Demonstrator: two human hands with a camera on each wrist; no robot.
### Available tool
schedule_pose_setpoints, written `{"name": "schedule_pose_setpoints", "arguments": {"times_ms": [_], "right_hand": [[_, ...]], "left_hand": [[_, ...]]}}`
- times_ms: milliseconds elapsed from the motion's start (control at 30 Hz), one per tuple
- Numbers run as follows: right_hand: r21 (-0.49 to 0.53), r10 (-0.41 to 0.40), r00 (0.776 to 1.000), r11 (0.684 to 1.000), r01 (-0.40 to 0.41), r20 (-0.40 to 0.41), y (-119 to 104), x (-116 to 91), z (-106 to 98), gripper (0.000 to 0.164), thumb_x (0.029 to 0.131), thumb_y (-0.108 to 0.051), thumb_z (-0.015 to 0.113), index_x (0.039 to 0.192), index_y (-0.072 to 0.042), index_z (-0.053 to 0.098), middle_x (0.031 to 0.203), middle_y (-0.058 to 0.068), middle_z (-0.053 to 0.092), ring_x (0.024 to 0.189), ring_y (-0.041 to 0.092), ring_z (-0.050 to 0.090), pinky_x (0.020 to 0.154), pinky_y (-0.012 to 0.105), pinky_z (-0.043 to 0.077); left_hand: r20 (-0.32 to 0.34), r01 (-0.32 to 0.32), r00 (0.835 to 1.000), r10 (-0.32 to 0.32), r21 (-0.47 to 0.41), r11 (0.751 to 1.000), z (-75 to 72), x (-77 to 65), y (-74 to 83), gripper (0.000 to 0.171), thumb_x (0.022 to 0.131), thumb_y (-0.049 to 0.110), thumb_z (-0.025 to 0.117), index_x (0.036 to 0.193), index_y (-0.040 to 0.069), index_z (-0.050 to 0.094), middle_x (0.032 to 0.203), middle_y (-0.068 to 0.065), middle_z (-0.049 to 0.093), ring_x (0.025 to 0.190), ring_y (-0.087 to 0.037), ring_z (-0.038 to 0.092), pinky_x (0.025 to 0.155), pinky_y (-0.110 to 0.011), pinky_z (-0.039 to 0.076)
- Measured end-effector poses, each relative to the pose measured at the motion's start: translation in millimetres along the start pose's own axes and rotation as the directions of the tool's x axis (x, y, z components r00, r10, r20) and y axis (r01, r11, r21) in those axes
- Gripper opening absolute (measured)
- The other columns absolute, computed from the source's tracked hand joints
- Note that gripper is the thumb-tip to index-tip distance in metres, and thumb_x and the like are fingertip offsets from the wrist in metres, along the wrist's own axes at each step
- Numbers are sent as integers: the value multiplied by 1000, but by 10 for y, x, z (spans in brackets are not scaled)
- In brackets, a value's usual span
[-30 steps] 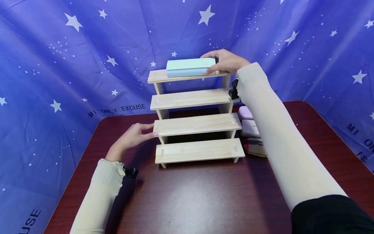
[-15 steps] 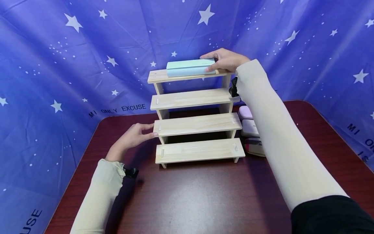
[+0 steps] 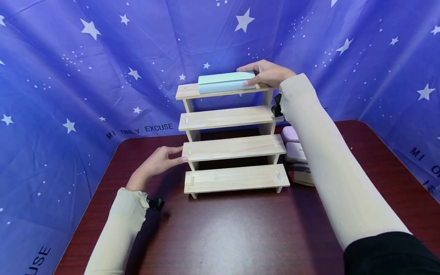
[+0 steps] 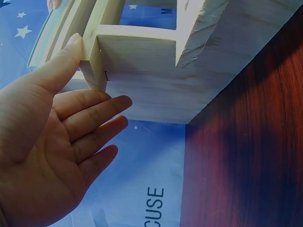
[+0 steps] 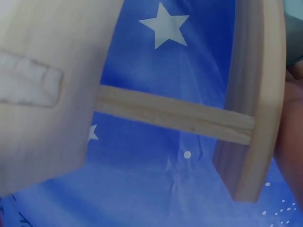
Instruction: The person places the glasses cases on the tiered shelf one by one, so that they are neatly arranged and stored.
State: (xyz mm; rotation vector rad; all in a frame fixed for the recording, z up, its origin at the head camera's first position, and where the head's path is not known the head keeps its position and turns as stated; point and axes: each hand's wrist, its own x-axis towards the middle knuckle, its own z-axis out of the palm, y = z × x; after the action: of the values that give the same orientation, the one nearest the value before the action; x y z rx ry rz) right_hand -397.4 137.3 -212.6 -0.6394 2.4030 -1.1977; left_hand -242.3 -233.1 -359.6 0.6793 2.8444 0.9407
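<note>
In the head view we see a wooden stand (image 3: 227, 117) with four boards placed like stairs, on a dark red surface (image 3: 223, 236). On its top board lies a light blue case (image 3: 225, 83), lengthwise. The right hand (image 3: 269, 73) holds the right end of this case, pinched between the thumb and a finger. The left hand (image 3: 156, 164) is well apart from it, at the left end of the third board (image 3: 233, 147) from the top. To the right of the stand, partly hidden by the sleeve (image 3: 330, 152), we find a lilac case (image 3: 290, 134), a whitish case (image 3: 295, 152) and a beige case (image 3: 301, 175) with a darker band.

In the left wrist view, we look into the palm of the left hand: its fingers are stretched, and the thumb touches the edge of a board.

In the right wrist view, we see two boards joined by a narrow support (image 5: 175, 116). The right hand shows only partly at the edge, so from here we cannot tell its grip.
</note>
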Motion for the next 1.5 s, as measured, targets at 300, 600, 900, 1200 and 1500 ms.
{"name": "schedule_pose_setpoints", "arguments": {"times_ms": [300, 600, 900, 1200, 1500], "right_hand": [[-149, -105, 988, 985, 88, -110, 112, -155, -10, 74, 85, -30, 69, 149, -22, 32, 102, 7, 47, 90, 17, 40, 78, 28, 33], [-59, -242, 955, 970, 235, -173, 367, -507, -19, 72, 85, -16, 69, 147, -10, 33, 154, 6, 26, 141, 24, 22, 115, 36, 15], [-94, -303, 935, 952, 290, -183, 657, -996, 150, 64, 88, -14, 66, 146, -16, 37, 153, 5, 29, 140, 20, 25, 111, 20, 21], [-120, -337, 922, 940, 319, -189, 943, -1511, 347, 60, 87, -4, 64, 143, -15, 43, 148, 5, 37, 136, 12, 33, 104, 11, 28], [-190, -374, 911, 920, 342, -171, 1244, -1902, 582, 60, 84, 1, 66, 139, -11, 47, 140, 1, 48, 125, 2, 43, 95, 10, 36]], "left_hand": [[-3, 4, 1000, -4, -3, 1000, 18, -19, -16, 51, 88, 24, 67, 129, -3, 54, 127, -18, 56, 70, -21, 52, 77, -40, 46], [-4, 17, 1000, -17, -1, 1000, 13, -47, -20, 51, 88, 24, 67, 130, -3, 53, 127, -19, 56, 93, -26, 56, 86, -44, 47], [-6, 20, 1000, -20, 10, 1000, 2, -48, -53, 53, 88, 27, 67, 130, -3, 54, 127, -19, 56, 80, -21, 54, 79, -37, 46], [-6, 13, 1000, -13, 5, 1000, 9, -16, -27, 54, 88, 28, 67, 130, -4, 53, 127, -18, 56, 88, -21, 54, 79, -36, 45], [-6, 2, 1000, -2, -8, 1000, 13, -3, -6, 53, 88, 25, 68, 129, -4, 53, 127, -19, 56, 87, -22, 54, 83, -45, 46]]}}
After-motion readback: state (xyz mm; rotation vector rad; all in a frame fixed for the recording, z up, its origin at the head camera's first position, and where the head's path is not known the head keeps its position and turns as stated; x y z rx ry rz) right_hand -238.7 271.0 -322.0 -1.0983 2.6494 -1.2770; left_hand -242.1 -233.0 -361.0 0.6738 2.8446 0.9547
